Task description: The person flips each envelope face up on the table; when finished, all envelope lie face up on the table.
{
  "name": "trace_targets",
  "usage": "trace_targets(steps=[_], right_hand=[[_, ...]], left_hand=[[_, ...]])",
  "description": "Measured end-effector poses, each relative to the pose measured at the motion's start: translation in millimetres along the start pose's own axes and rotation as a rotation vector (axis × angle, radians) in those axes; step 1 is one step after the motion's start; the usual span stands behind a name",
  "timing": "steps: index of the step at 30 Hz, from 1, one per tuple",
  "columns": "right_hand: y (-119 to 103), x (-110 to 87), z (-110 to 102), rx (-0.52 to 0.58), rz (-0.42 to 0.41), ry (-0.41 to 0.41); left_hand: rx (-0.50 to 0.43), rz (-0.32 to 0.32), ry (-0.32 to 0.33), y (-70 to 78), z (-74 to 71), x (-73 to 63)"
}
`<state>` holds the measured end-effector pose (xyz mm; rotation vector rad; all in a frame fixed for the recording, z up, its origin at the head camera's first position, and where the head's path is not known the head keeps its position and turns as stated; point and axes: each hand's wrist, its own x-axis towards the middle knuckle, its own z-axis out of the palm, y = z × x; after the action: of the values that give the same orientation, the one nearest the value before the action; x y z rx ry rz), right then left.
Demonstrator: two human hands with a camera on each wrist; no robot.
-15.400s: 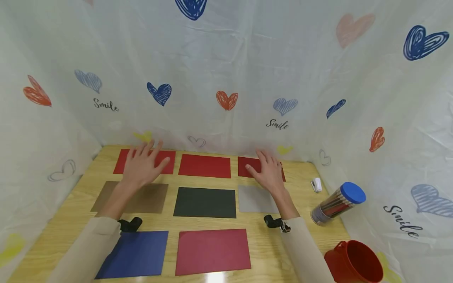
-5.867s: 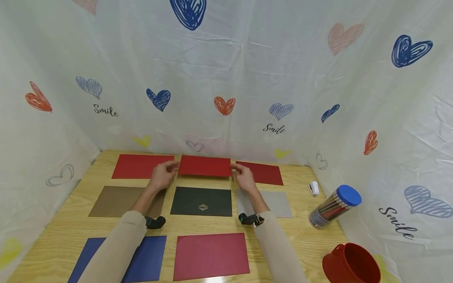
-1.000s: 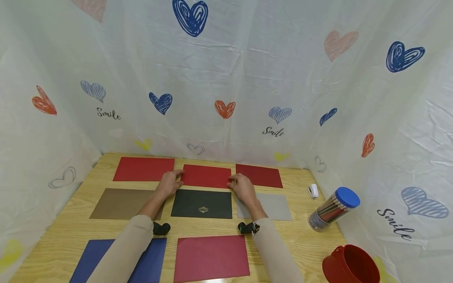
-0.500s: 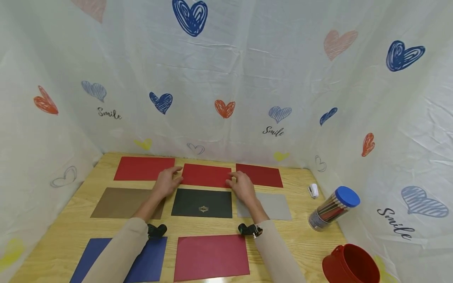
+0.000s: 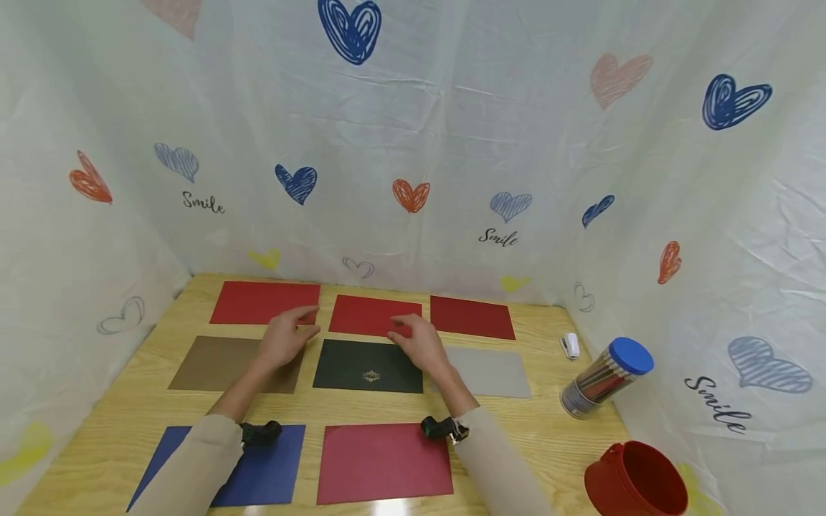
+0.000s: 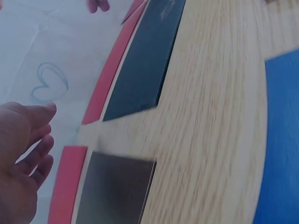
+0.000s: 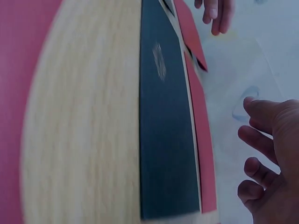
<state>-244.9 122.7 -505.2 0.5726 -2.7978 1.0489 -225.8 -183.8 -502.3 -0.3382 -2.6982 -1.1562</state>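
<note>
In the head view my left hand (image 5: 284, 340) hovers with parted, bent fingers over the gap between the left red card (image 5: 258, 301) and the brown card (image 5: 216, 364), holding nothing. My right hand (image 5: 422, 344), thumb and fingers apart, is over the lower right of the middle red card (image 5: 364, 314) and hides part of it. Just below lies a dark green card (image 5: 358, 362) with a small gold emblem. Both wrist views show loose fingers with nothing between them: the left hand (image 6: 23, 154) and the right hand (image 7: 275, 154).
A darker red card (image 5: 471, 317) and a grey card (image 5: 493, 373) lie to the right. Blue (image 5: 267, 466) and crimson (image 5: 383, 466) cards lie in front. Along the right are a small white stapler-like object (image 5: 571, 346), a blue-lidded pencil tub (image 5: 606, 378) and a red bucket (image 5: 603, 480).
The middle red card, raised at its front edge about six seconds ago, lies flat. Since half a second ago both hands have shifted left, the left one away from that card and the right one over it.
</note>
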Motion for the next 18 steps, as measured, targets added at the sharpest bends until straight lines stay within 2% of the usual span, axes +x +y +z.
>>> trace_targets(steps=[3, 7, 14, 18], right_hand=[[-12.6, -3.5, 10.8, 0.046, -0.038, -0.052], [-32.4, -7.7, 26.6, 0.089, -0.088, -0.132], [-67.4, -10.3, 51.6, 0.092, -0.150, -0.275], [-81.4, -9.1, 65.0, 0.064, -0.173, -0.330]], left_hand=[[-0.008, 0.015, 0.013, -6.4, -16.5, -12.0], [0.025, 0.024, 0.065, -19.5, -44.1, -34.1], [0.094, -0.057, 0.134, -50.5, -93.8, -74.7], [0.130, -0.078, 0.176, -67.3, -113.9, -92.4]])
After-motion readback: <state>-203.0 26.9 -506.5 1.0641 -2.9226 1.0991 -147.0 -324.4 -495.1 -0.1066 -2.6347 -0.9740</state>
